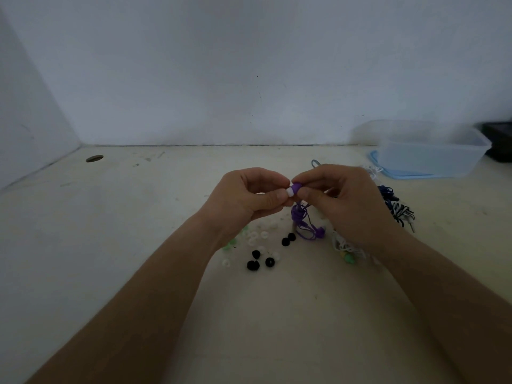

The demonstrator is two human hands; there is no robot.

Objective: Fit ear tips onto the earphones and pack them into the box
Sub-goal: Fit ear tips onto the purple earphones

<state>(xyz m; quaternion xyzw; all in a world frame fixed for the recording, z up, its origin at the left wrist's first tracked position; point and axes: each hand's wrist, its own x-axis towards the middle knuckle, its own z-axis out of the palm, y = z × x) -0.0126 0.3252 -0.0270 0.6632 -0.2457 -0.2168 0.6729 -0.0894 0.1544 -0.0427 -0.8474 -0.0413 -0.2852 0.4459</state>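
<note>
From the head camera I see both hands raised over the pale, scuffed desk [166,206], meeting at the middle. My left hand [249,199] pinches a small white silicone ear tip [289,192] between thumb and forefinger. The right hand [342,207] has its fingers [311,176] curled round the purple earbud [297,187], which touches that tip. The purple coiled cable [300,220] hangs below them at 6 o'clock, and its second bud [320,233] is near the desk. Loose black rubber ear tips [253,265], white ring-shaped tips [261,234] and pale green tips [230,246] lie scattered at 7 o'clock. At 2 o'clock, well apart from the hands, stands the clear plastic box [432,155] on its blue lid [399,173] (I cannot make out its contents). Navy-and-white striped earphones [399,212] lie at 3 o'clock.
</note>
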